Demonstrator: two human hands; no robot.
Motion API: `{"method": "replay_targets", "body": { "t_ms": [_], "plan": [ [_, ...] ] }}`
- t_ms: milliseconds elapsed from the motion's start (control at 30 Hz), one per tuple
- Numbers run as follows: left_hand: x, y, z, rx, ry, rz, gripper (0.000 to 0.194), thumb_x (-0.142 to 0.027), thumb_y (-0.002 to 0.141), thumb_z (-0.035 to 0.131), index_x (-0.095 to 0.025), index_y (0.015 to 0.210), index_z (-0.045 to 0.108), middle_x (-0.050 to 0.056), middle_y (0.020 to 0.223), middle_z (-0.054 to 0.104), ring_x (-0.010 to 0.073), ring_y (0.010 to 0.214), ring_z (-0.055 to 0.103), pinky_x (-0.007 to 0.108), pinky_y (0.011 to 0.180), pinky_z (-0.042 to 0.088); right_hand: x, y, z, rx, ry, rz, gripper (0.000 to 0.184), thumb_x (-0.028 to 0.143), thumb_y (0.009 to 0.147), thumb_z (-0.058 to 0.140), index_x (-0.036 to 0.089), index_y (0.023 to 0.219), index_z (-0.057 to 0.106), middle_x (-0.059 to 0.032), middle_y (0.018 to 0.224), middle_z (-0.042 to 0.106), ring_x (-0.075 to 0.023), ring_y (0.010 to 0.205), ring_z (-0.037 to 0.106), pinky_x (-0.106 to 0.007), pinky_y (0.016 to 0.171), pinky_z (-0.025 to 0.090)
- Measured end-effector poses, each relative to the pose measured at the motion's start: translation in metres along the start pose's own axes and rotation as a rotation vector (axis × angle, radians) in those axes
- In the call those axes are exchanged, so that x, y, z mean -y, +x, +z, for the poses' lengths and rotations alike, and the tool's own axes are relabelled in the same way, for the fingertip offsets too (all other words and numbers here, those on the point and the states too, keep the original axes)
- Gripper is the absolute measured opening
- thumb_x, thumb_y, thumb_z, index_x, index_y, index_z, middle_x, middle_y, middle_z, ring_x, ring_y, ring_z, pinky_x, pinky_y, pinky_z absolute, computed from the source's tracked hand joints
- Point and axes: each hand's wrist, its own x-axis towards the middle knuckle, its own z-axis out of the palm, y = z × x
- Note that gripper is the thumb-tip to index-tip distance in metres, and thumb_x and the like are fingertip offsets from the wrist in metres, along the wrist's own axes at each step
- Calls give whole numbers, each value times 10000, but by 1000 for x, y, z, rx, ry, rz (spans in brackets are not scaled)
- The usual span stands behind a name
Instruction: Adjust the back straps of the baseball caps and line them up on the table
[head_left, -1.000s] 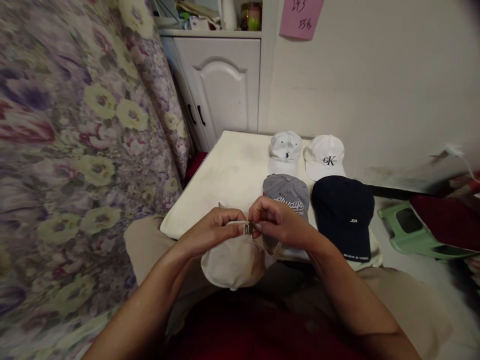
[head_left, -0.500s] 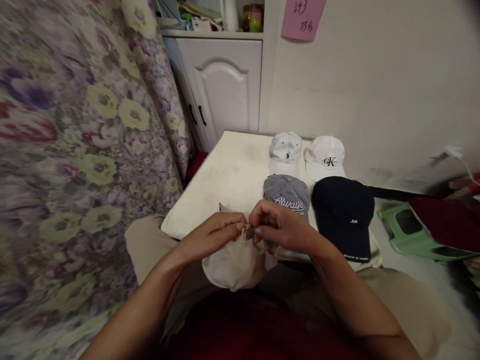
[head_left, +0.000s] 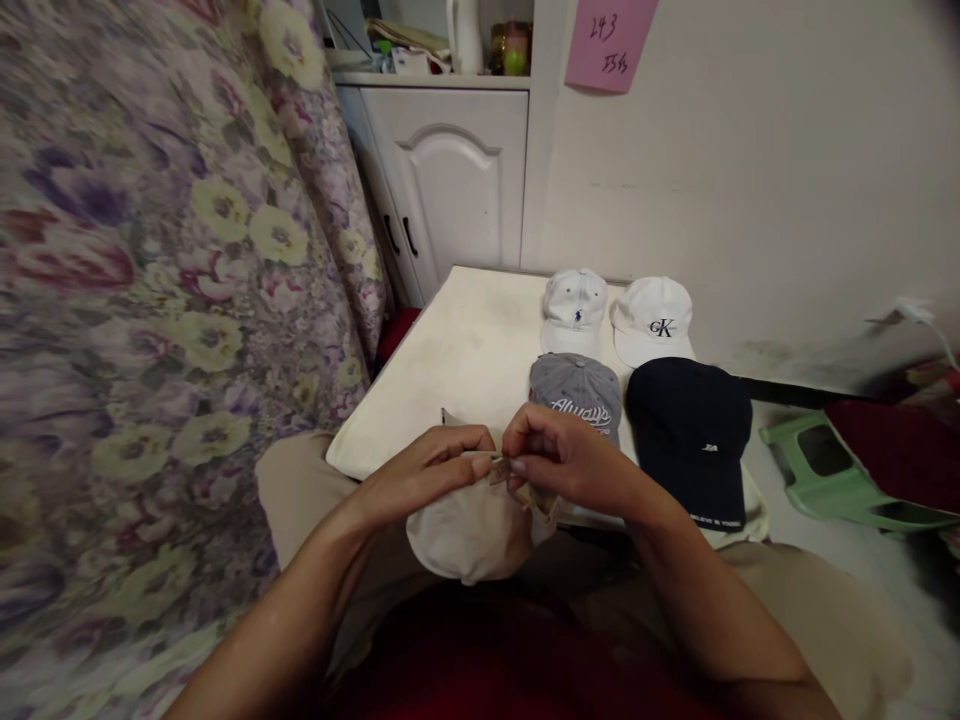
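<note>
A beige cap (head_left: 466,530) hangs over my lap, held by both hands at its back strap. My left hand (head_left: 427,468) pinches the strap from the left with closed fingers. My right hand (head_left: 559,458) pinches the strap's small metal buckle (head_left: 496,468) from the right, fingers curled. The two hands nearly touch at the buckle. Just beyond them, on the cream table (head_left: 457,350), lie a grey cap (head_left: 576,390) with white lettering and a navy cap (head_left: 694,435).
Two white caps (head_left: 575,305) (head_left: 654,318) lie at the table's far side. A floral curtain (head_left: 150,300) fills the left. A white cabinet (head_left: 450,180) stands behind, with a pink note (head_left: 611,40) on the wall. A green stool (head_left: 832,470) sits at the right.
My hands and the beige cap have stayed almost in place; the fingers shifted slightly on the strap and buckle. The view has tilted a little.
</note>
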Motion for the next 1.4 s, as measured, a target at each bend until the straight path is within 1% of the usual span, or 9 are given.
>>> {"method": "replay_targets", "body": {
  "t_ms": [233, 367, 500, 633, 733, 933, 1067, 1267, 1400],
  "plan": [
    [5, 0, -5, 73, -127, 11, 294, -441, 881, 539, -151, 887, 590, -12, 772, 524, 120, 688, 430, 220, 586, 320, 3, -1, 0, -4, -25, 17, 122, 91, 825, 562, 193, 882, 525, 2, 791, 631, -139, 753, 673, -252, 634, 483],
    [3, 1, -4, 84, -146, 17, 289, -436, 863, 551, -151, 900, 585, -4, 795, 545, 128, 704, 456, 224, 597, 343, 5, -2, -1, 1, -25, 18, 117, 99, 830, 561, 193, 885, 520, -1, 815, 629, -153, 760, 690, -259, 634, 485],
    [-1, 2, -2, 34, -63, 49, 253, -407, 858, 563, -155, 839, 565, -11, 786, 540, 127, 721, 455, 225, 618, 348, 5, -2, 1, -6, -58, 20, 119, 93, 837, 543, 199, 881, 512, 1, 791, 637, -161, 760, 694, -264, 636, 489],
    [0, 3, 0, -16, 12, 13, 213, -357, 860, 571, -157, 792, 548, -27, 736, 516, 114, 685, 426, 218, 586, 321, 6, -4, 5, -37, -131, -2, 131, 76, 836, 526, 201, 869, 510, 2, 777, 650, -146, 728, 677, -262, 634, 484],
    [1, 3, 1, -31, 3, -7, 212, -353, 858, 579, -155, 787, 555, -29, 723, 510, 109, 671, 423, 214, 573, 315, 7, -5, 6, -53, -167, -7, 123, 78, 839, 534, 196, 870, 520, 0, 777, 651, -138, 727, 666, -259, 644, 477],
    [2, 3, -1, -87, -84, -36, 253, -396, 823, 617, -159, 765, 547, -46, 658, 449, 95, 599, 375, 200, 514, 273, 2, 2, -7, 37, 28, 33, 57, 195, 872, 592, 177, 894, 542, 25, 704, 608, -90, 609, 576, -214, 562, 446],
    [5, 2, -3, -98, -151, -49, 209, -360, 824, 614, -159, 794, 568, -38, 675, 476, 99, 603, 389, 201, 520, 286, -8, 8, -17, 132, 57, 91, 105, 254, 883, 602, 163, 844, 566, 33, 654, 584, -69, 535, 512, -191, 493, 407],
    [4, 1, -5, -41, -214, 6, 181, -320, 862, 590, -143, 860, 626, -3, 771, 572, 111, 693, 470, 213, 621, 375, -14, 11, -18, 130, 74, 85, 97, 229, 865, 622, 161, 812, 579, 41, 641, 566, -62, 531, 478, -190, 477, 357],
    [2, 2, -4, -61, -203, -33, 183, -316, 844, 631, -133, 855, 634, -10, 758, 585, 96, 665, 473, 194, 590, 371, -10, 9, -16, 125, 83, 79, 82, 205, 862, 612, 160, 805, 574, 48, 645, 547, -65, 549, 466, -198, 505, 354]
  ]
}}
